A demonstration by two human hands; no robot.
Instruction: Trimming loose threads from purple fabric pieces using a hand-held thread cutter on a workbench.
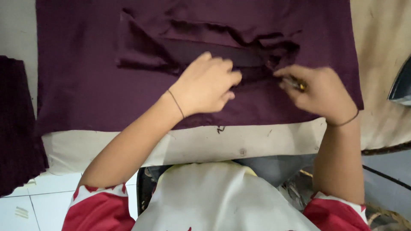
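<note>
dark purple cloth [85,77] lies flat across the padded table [257,143], its cut flaps folded open at the middle. left hand [207,83] presses down there, fingers curled onto the fold, apparently to keep it from shifting. right hand [319,92] just beside it, fingers clenched around a small yellow-tipped tool [297,84] aimed at the fold. folded dark fabric [17,124] at left edge; iron [401,85] at right edge.

Both hands [208,83] [319,92] on maroon cloth [85,77] (folded)

table [257,143]: cream padded cover, stained | floor [43,205]: white tiles, lower left | light: even, soft
</note>
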